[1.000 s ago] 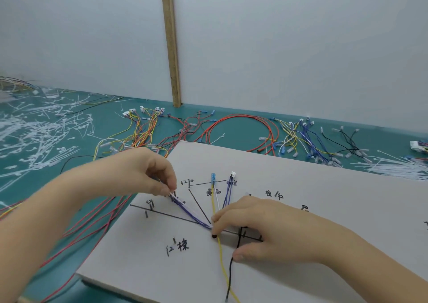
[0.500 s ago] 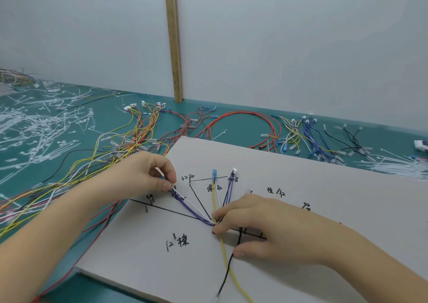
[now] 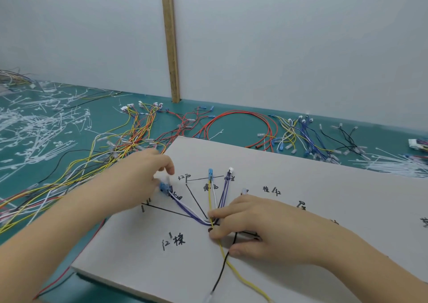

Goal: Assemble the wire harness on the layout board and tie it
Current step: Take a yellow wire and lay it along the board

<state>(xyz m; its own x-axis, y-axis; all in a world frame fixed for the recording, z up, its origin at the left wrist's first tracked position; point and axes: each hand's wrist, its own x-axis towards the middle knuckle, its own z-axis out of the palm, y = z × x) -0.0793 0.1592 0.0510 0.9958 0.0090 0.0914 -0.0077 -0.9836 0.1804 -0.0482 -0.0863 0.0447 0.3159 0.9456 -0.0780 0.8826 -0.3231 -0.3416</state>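
Observation:
The grey layout board (image 3: 301, 187) lies in front of me with black lines and handwritten labels. Purple, white, yellow and black wires fan out from one junction (image 3: 212, 221). My right hand (image 3: 266, 228) pinches the wire bundle at that junction between fingertips and thumb, pressing it onto the board. A blue connector (image 3: 210, 173) and a white connector (image 3: 230, 169) lie at the ends of two upper branches. Another blue connector (image 3: 164, 188) ends the left branch. My left hand (image 3: 141, 175) is blurred right beside it, fingers spread, forefinger lifted off it.
Loose wires in red, yellow, orange and blue (image 3: 243, 126) lie on the green table (image 3: 69, 122) behind and left of the board. White cable ties (image 3: 30, 129) are scattered at far left and far right (image 3: 393, 163). A wooden strip (image 3: 171, 48) runs up the white wall.
My left hand has opened and lifted its forefinger from the left branch's blue connector, which now shows on the board. My right hand stays on the junction.

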